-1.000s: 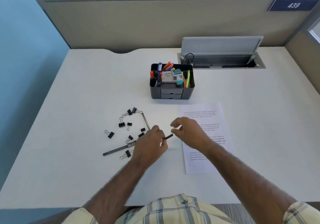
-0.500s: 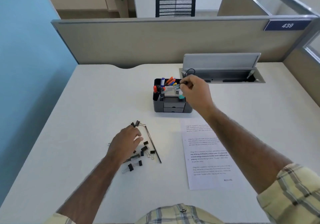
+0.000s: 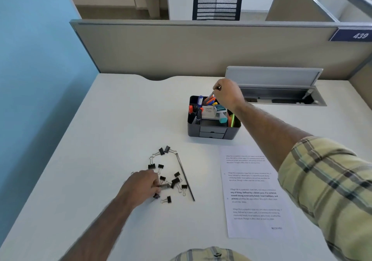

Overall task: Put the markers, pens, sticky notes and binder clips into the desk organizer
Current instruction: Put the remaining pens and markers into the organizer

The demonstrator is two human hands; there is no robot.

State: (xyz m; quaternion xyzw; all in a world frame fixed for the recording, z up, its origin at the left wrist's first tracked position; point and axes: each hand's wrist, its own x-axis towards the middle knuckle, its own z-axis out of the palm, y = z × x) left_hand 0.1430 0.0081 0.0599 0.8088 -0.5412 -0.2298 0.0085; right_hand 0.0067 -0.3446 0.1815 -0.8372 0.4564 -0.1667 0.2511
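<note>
White desk [image 3: 112,123] meets grey partition [image 3: 181,49]; blue wall [image 3: 30,59] left.

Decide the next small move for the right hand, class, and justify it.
Probably release: the right hand pinches a pen tilted tip-down into the desk organizer's rear compartment among the markers. Letting go would seat it there.

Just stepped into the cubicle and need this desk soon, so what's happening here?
A person is tidying stationery into the desk organizer. The right hand holds a pen over its back compartment, among the markers. The left hand rests on the scattered binder clips, fingers on another pen. A third pen and a printed sheet lie on the desk.
</note>
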